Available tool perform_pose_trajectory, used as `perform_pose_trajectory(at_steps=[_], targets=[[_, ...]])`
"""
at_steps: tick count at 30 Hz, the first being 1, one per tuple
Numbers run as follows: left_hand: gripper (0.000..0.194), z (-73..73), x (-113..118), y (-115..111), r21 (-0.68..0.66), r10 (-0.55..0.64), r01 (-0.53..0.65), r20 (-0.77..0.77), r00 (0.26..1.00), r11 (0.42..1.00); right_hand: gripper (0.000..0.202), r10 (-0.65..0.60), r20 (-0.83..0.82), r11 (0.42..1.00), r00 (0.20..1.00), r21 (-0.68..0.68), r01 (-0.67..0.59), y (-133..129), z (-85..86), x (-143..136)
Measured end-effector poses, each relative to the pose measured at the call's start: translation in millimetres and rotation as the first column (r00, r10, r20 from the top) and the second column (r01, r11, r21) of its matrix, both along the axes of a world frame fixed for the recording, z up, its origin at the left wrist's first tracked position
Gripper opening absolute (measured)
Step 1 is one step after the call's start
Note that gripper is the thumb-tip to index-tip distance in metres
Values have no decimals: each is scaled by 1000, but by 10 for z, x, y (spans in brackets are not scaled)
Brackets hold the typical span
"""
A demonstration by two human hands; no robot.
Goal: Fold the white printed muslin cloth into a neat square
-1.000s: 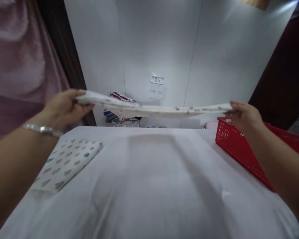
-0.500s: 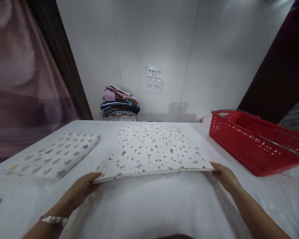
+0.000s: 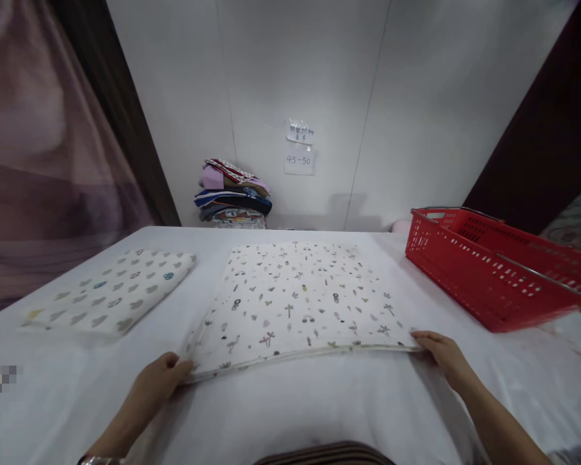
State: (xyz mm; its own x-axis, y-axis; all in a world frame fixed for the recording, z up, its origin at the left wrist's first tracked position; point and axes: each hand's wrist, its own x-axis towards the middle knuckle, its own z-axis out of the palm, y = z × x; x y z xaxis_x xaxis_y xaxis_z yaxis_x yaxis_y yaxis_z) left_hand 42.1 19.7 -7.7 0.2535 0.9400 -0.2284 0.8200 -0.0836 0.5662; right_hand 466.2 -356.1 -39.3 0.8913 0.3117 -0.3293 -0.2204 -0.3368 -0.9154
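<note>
A folded white cloth (image 3: 295,303) printed with small palm trees, flamingos and leaves lies across the white-covered table. My left hand (image 3: 162,381) pinches its near left corner, thumb on top. At the near right corner, my right hand (image 3: 438,352) grips the edge, with some fingers hidden beneath the fabric. The near edge is stretched between both hands, while the far part rests flat. To the left lies another folded cloth (image 3: 119,294), white with grey cloud-like shapes and a few blue spots; neither hand touches it.
A red plastic basket (image 3: 484,278) with metal handles stands on the right of the table (image 3: 290,413). Behind the table's far edge is a stack of folded fabrics (image 3: 235,197). Handwritten paper signs (image 3: 299,160) are on the wall, and a pinkish curtain (image 3: 43,161) hangs at left.
The near edge of the palm-print cloth has come lower and closer to me, its left corner most. Both hands keep their hold, and my view has tilted slightly.
</note>
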Motion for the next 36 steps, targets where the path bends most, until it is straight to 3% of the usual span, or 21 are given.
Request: perform_pose_trajectory(at_steps=[3, 7, 10, 14, 18, 21, 24, 27, 29, 32, 36], targets=[[17, 15, 16, -44, -16, -62, 60, -111, 992, 998, 32, 41, 55, 996, 998, -79, -37, -10, -65, -7], [22, 52, 71, -153, 116, -17, 38, -174, 985, 993, 36, 102, 220, 985, 970, -157, -68, -58, -119, 11], [31, 56, 105, -219, 162, 6, 27, -202, 979, 986, 36, 196, 348, 951, 917, -295, -91, -71, -115, 3], [49, 54, 73, -262, 209, 22, 25, -220, 975, 978, 40, 342, 509, 857, 790, -514, -39, -100, -101, -61], [55, 16, -15, -322, 275, 49, 5, -189, 981, 962, 43, 488, 637, 758, 597, -648, 71, -169, -97, -153], [44, -47, 10, -428, 492, 14, 52, -130, 991, 869, 38, 508, 787, 810, 350, -574, 115, -116, -68, -274], [26, -96, 223, -595, 648, -269, 272, -106, 957, 712, 30, 501, 851, 865, 155, -490, -104, 124, -11, -485], [20, -110, 590, -792, 655, -616, 562, -183, 766, 504, 25, 583, 811, 761, 45, -526, -379, 495, 45, -728], [19, -122, 848, -898, 628, -732, 665, -214, 647, 405, 24, 628, 778, 679, -24, -562, -472, 744, 63, -846], [18, -183, 1154, -963, 595, -788, 724, -232, 570, 349, 23, 655, 751, 620, -88, -600, -505, 1032, 57, -906], [19, -311, 1339, -913, 573, -805, 751, -247, 540, 328, 21, 706, 698, 568, -118, -657, -496, 1199, 26, -867]])
